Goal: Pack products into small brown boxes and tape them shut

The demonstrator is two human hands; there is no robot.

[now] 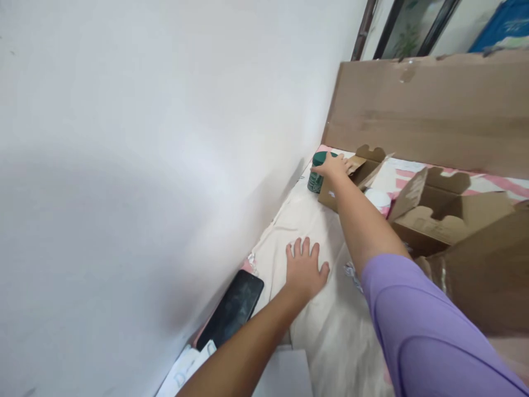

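Nearest: black phone [231, 314] lying against the white wall [165, 138]. Our left hand [305, 270] rests palm-down on the cream cloth [297, 215], fingers spread. Farther: our right hand [335, 165] curves over the top of the green can [314, 181], which stands by the wall beside a small open box [363, 168]; we cannot tell whether the grip is closed.

left hand [305, 270]: flat, fingers spread | right hand [335, 165]: arm outstretched, palm down

A person's right grip [336, 165] rests atop a green can [314, 182] by the white wall [165, 138], just beside a cardboard box [363, 171]; the left grip [305, 270] lies flat on cream cloth [330, 331].
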